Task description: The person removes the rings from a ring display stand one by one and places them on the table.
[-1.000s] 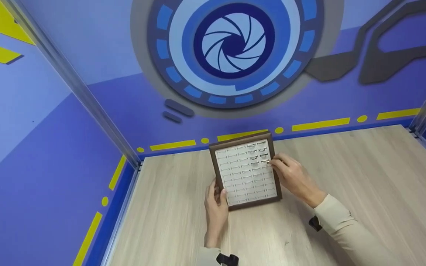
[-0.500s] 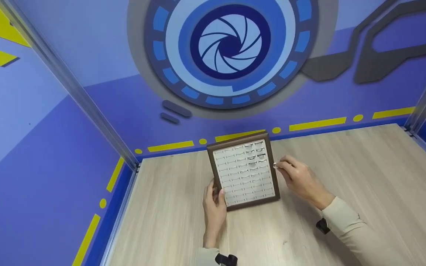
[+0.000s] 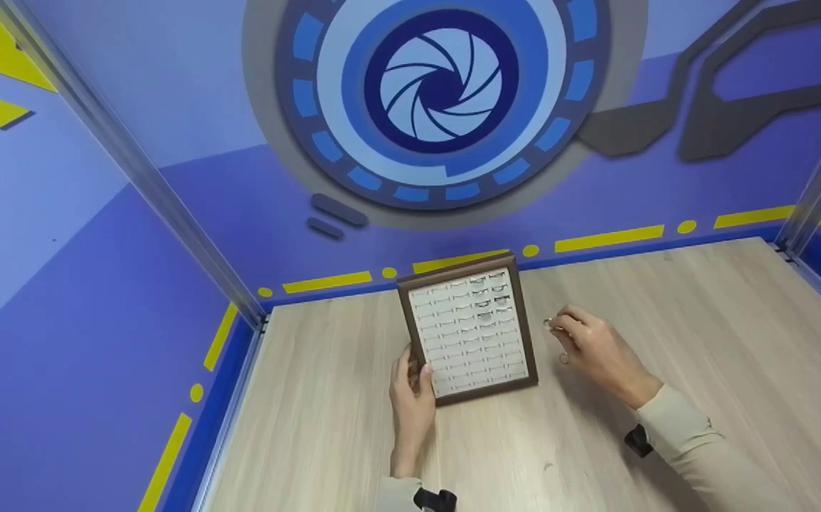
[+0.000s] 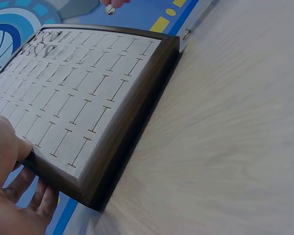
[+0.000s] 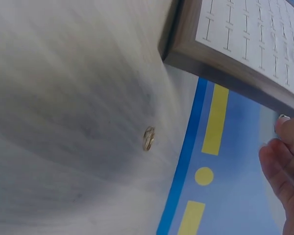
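Note:
A brown-framed ring display board (image 3: 467, 348) stands tilted on the table, its white face cut with rows of slots. Several rings (image 3: 483, 304) sit in the slots at its upper right. My left hand (image 3: 412, 409) grips the board's lower left edge, thumb on the front, fingers behind. Right of the board, apart from it, my right hand (image 3: 599, 352) pinches a small silvery ring (image 4: 110, 9) between thumb and fingertips, in the air. A gold-coloured ring (image 5: 148, 138) lies on the table below that hand, also seen in the head view just under the fingers.
The wood-grain table (image 3: 325, 427) meets a blue and purple printed back wall (image 3: 225, 213) just behind the board. A metal corner post (image 3: 147, 192) rises at the left, and another stands at the far right.
My right hand has drawn away from the board's right column, moving right with the ring pinched. The gold-coloured ring on the table has come into sight. My left hand keeps its grip.

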### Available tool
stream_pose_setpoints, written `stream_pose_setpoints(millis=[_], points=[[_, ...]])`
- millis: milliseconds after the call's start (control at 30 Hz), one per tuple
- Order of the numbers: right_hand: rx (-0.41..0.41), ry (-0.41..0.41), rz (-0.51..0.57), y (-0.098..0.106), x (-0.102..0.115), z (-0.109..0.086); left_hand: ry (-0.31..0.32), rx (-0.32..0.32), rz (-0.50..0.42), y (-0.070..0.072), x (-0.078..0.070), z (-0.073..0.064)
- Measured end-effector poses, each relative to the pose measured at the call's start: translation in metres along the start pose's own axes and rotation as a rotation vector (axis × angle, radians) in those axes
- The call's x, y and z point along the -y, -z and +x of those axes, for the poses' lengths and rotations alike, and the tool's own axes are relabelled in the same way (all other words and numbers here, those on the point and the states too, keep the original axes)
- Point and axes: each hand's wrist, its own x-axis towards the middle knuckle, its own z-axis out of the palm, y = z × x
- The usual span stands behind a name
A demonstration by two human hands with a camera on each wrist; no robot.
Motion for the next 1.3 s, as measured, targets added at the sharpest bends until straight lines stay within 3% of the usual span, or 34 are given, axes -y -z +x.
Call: stream_pose_setpoints(millis=[267, 1300], points=[[0.047, -0.061, -0.016, 0.005, -0.008, -0.01, 0.022, 0.002, -0.015, 0.0, -0.002, -0.001], [0.109, -0.08, -0.072, 0.017, -0.025, -0.037, 0.013, -0.003, 0.02, -0.001, 0.0, 0.0]])
